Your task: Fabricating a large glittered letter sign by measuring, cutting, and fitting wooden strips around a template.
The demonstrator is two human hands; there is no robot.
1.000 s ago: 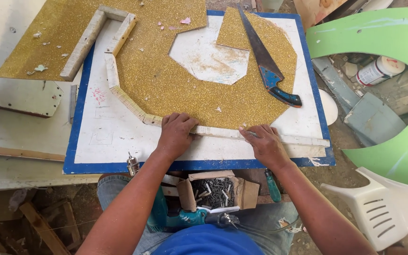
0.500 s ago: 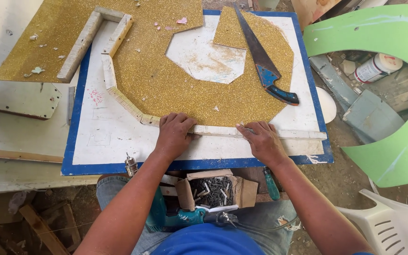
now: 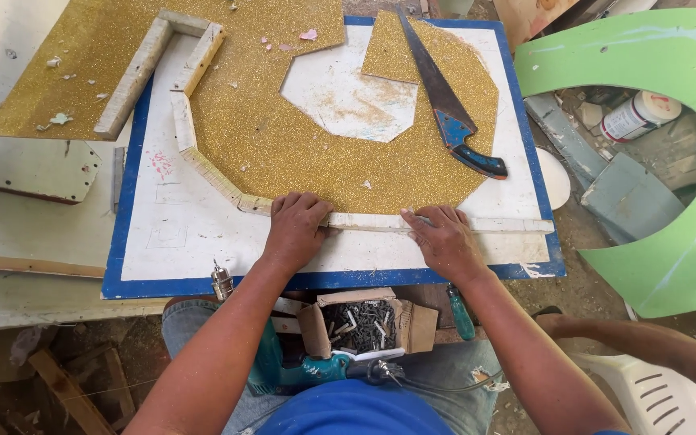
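My fingers (image 3: 304, 211) on the left hand (image 3: 296, 229) are spread flat, pressing down on the near end of a thin white wooden strip (image 3: 445, 224); they clamp nothing, they only pin it. The right hand (image 3: 443, 238) lies the same way, fingertips curled lightly over the strip's top edge, palm on the white board (image 3: 203, 242). Neither hand holds a tool.

Taking the strip as my landmark: it lies flat along the near straight edge of the gold glitter sheet (image 3: 324, 153), touching it, with its right end reaching toward the board's blue border (image 3: 537, 161). To its left, more strips (image 3: 203, 165) already follow the angled edges of the sheet, meeting it end to end. Beyond the strip, across the glitter, a handsaw (image 3: 445, 105) with a blue handle rests on the sheet. On my side of the strip, below the board's edge, an open cardboard box of nails (image 3: 364, 325) sits on my lap beside a teal power drill (image 3: 300, 372), and a small metal fitting (image 3: 221, 282) stands on the blue border.

I judge the step in hand to be lining up this strip against the sheet's edge. The next move seems to call for keeping one hand on it so it cannot slide while the other reaches for a fastener.
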